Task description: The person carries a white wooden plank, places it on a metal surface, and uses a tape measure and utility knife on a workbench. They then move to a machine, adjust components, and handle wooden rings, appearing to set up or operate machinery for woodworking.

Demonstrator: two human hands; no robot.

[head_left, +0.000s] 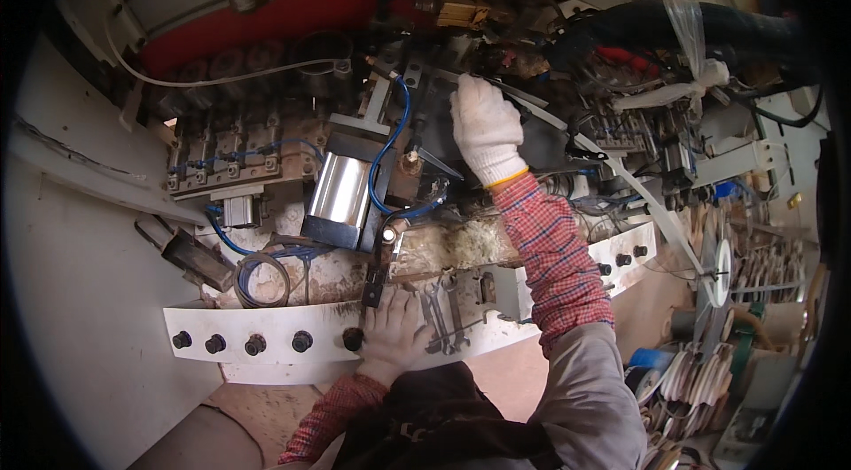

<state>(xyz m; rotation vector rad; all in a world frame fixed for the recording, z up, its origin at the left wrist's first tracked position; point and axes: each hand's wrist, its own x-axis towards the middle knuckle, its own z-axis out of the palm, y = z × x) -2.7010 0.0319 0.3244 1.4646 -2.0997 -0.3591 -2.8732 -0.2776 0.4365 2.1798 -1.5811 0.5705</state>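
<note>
My left hand [396, 330] lies flat with its fingers spread on the white front panel [277, 319], just below a black bracket [375, 282]. Right beside its fingertips, several open-ended wrenches [448, 318] lie on the panel. Farther in, my right hand [486, 126] wears a white knit glove with a yellow cuff. It is closed in a fist among the machine parts; whatever it grips is hidden. A flat metal bar [536, 108] runs close by its right side. Left of that hand sits a shiny pneumatic cylinder [339, 190] with a blue air hose [390, 151].
A row of valve blocks [239, 151] stands at the left, with coiled cable [263, 280] in front. A thick black duct [683, 27], partly wrapped in plastic, crosses the upper right. Abrasive-looking discs [700, 381] are stacked at lower right. Black knobs [302, 341] stick out of the panel.
</note>
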